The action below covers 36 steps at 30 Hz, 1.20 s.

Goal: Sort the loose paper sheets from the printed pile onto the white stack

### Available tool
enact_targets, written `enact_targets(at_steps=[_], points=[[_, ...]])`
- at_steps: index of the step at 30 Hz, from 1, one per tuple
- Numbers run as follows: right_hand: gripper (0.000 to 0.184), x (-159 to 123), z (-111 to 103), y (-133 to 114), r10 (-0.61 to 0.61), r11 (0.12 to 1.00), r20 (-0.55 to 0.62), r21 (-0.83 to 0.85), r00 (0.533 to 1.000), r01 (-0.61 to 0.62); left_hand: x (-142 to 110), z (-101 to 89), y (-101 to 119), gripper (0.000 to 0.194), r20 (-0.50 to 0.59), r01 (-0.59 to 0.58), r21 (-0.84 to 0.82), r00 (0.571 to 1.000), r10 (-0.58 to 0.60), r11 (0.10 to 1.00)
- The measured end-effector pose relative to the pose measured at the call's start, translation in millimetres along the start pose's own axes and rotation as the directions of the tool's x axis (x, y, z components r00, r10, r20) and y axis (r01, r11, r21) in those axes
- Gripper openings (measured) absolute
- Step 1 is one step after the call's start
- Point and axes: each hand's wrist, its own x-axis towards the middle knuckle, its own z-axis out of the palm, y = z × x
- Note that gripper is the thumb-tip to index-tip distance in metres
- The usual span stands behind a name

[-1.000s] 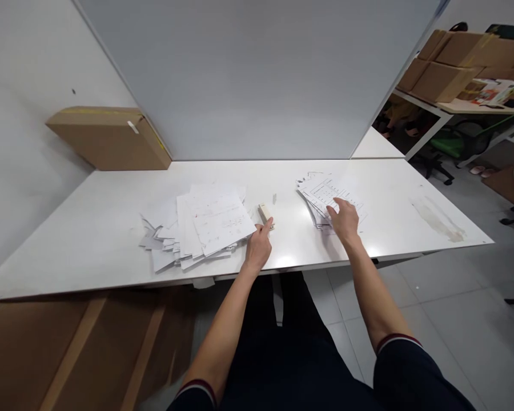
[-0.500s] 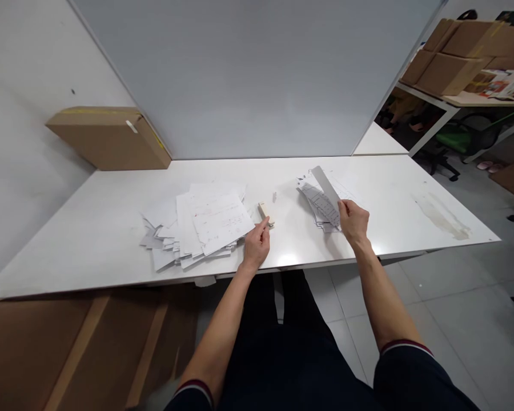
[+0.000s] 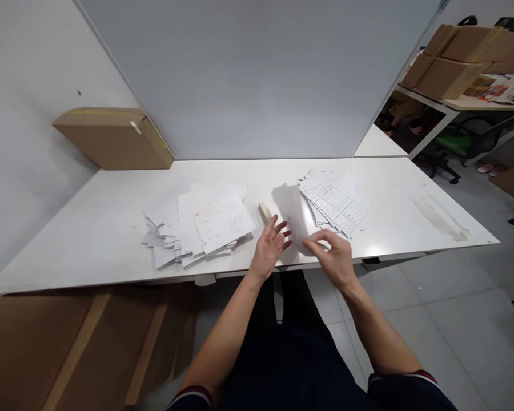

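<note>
Between thumb and fingers, my right hand (image 3: 332, 257) pinches the near corner of a sheet of paper (image 3: 292, 211), which is raised and tilted off the table. My left hand (image 3: 272, 248) is open at the sheet's left side, fingers spread and palm turned toward it; I cannot tell whether they touch. Just beyond the left fingers lies a cream stapler (image 3: 264, 212), partly covered by them. A stack of printed sheets (image 3: 336, 202) with grid drawings rests to the right of the held sheet. On the left is a loose pile of papers (image 3: 218, 220).
The white table (image 3: 120, 228) runs along a grey upright panel (image 3: 257, 80). A cardboard box (image 3: 115, 140) leans at its back left corner. Brown boxes (image 3: 449, 74) stand on another table at the right, with a green chair (image 3: 454, 142) below.
My right hand has moved left from the printed stack with a sheet in its grip. My left hand has shifted slightly right, away from the stapler, and its fingers have spread.
</note>
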Motion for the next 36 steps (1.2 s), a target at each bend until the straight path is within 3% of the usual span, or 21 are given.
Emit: enact_targets(at_steps=[3, 7, 12, 14, 17, 19, 21, 24, 28, 32, 34, 36], points=[[0.016, -15.0, 14.7, -4.0, -0.055, 0.997, 0.230, 0.074, 0.972, 0.038, -7.2, 9.9, -0.9, 0.066, 0.078, 0.037, -0.156, 0.997, -0.025, 0.987], [0.022, -22.4, 22.0, 5.8, 0.045, 0.998, 0.305, 0.033, 0.951, -0.058, -10.4, 5.2, -13.4, 0.048, -0.016, 0.067, -0.203, 0.997, -0.072, 0.977], [0.018, -17.5, -13.2, 11.5, 0.076, 0.990, 0.176, -0.127, 0.981, -0.054, -11.7, -16.0, -25.3, 0.038, -0.161, 0.209, -0.236, 0.955, -0.251, 0.949], [0.016, -13.2, -34.5, 11.9, 0.080, 0.997, 0.072, -0.027, 0.994, -0.079, -11.3, -24.1, -26.7, 0.035, -0.175, 0.233, -0.249, 0.944, -0.280, 0.940], [0.019, -4.3, -53.1, 22.3, 0.187, 0.955, -0.024, 0.237, 0.982, -0.176, -9.4, -33.0, -27.5, 0.031, -0.203, 0.280, -0.241, 0.922, -0.330, 0.929], [0.021, 2.2, -49.8, 37.7, 0.301, 0.911, 0.050, 0.281, 0.952, -0.302, -8.2, -36.5, -27.5, 0.028, -0.199, 0.307, -0.243, 0.913, -0.357, 0.920], [0.023, 7.0, -35.9, 56.0, 0.404, 0.884, 0.158, 0.188, 0.901, -0.429, -7.6, -38.2, -26.8, 0.028, -0.161, 0.313, -0.269, 0.918, -0.363, 0.911], [0.024, 8.2, -9.0, 77.8, 0.479, 0.872, 0.174, 0.019, 0.861, -0.489, -8.1, -38.3, -25.0, 0.037, -0.093, 0.316, -0.297, 0.930, -0.356, 0.901], [0.025, 2.0, 12.1, 85.2, 0.466, 0.885, 0.170, -0.109, 0.868, -0.453, -8.5, -35.0, -24.5, 0.040, -0.113, 0.283, -0.226, 0.943, -0.313, 0.932], [0.034, -0.2, 10.9, 80.3, 0.419, 0.905, 0.155, -0.148, 0.895, -0.399, -9.0, -31.1, -23.5, 0.044, -0.147, 0.255, -0.140, 0.950, -0.275, 0.957], [0.045, 2.5, 5.8, 76.4, 0.398, 0.916, 0.089, -0.104, 0.913, -0.389, -9.8, -29.8, -18.8, 0.045, -0.117, 0.232, -0.087, 0.963, -0.242, 0.969], [0.051, 7.4, 0.4, 69.9, 0.380, 0.921, 0.142, 0.032, 0.914, -0.388, -10.5, -28.3, -9.8, 0.044, -0.056, 0.203, 0.017, 0.978, -0.202, 0.979]])
